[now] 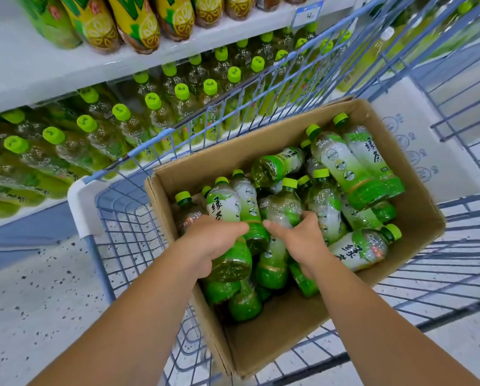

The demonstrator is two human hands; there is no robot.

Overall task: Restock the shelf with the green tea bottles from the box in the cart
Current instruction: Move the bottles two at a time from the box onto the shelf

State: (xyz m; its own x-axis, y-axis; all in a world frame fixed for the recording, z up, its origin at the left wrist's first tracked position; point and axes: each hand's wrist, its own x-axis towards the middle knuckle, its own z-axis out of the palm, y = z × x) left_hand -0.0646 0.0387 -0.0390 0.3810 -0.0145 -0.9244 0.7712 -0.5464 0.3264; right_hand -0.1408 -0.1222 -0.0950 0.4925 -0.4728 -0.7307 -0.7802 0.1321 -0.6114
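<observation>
1 box (pixel 289 324), 1 cart (pixel 127 218), 2 hands: left hand (pixel 213 240), right hand (pixel 300 238). Green tea bottles (pixel 353 168) in box: 12 at least, piled, exact count unclear. 1 price tag (pixel 307 15).

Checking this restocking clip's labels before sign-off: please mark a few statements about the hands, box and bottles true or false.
1. The left hand and the right hand both reach into the cardboard box. True.
2. The green tea bottles in the box stand upright in neat rows. False: they lie jumbled, mostly on their sides.
3. The left hand grips a bottle. True.
4. The box sits on the floor beside the cart. False: it sits inside the cart.
5. The shelf bottles have red caps. False: their caps are green.
</observation>
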